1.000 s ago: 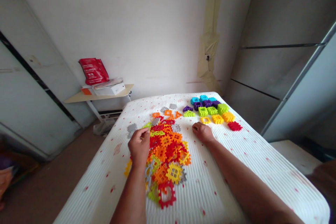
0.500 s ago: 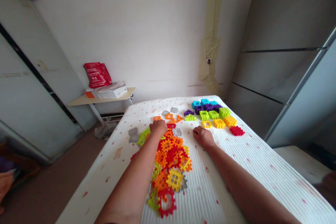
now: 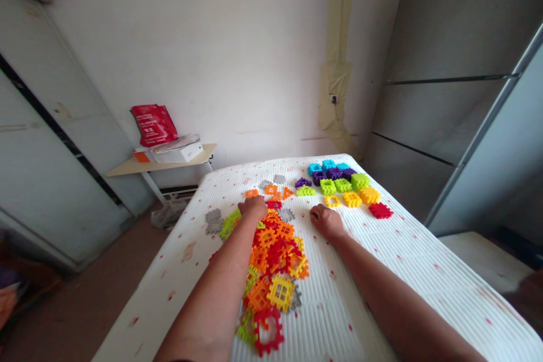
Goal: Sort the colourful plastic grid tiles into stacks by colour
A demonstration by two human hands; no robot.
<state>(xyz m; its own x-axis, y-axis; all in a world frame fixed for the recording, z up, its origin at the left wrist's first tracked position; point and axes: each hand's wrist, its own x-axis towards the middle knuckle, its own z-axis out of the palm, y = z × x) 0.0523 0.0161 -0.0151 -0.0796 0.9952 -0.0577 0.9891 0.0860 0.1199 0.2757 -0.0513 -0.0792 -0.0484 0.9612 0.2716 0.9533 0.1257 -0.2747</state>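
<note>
A heap of interlocking plastic waffle blocks [image 3: 275, 249] in orange, red and yellow lies on a white quilted mattress [image 3: 339, 311]. My left hand [image 3: 253, 207] is pressed down at the heap's far end, fingers curled over orange and red pieces; whether it grips one is hidden. My right hand [image 3: 326, 222] rests loosely curled on the mattress, right of the heap, touching no block. Nearest it, beyond the fingers, stand sorted blocks [image 3: 339, 184] in cyan, purple, green, yellow and red. Grey pieces [image 3: 213, 222] and lime pieces [image 3: 229, 224] lie left of my left hand.
Beyond the mattress, a small cream table [image 3: 161, 165] holds a white box [image 3: 178, 153] and a red bag [image 3: 153, 125]. Walls stand behind and right of the mattress. A white surface [image 3: 483, 260] lies to the right, and a brown floor [image 3: 85, 288] to the left.
My left hand has moved forward from the heap's left side to its far end and now lies flat-knuckled over it. Lime pieces now lie left of it. My right hand has barely moved.
</note>
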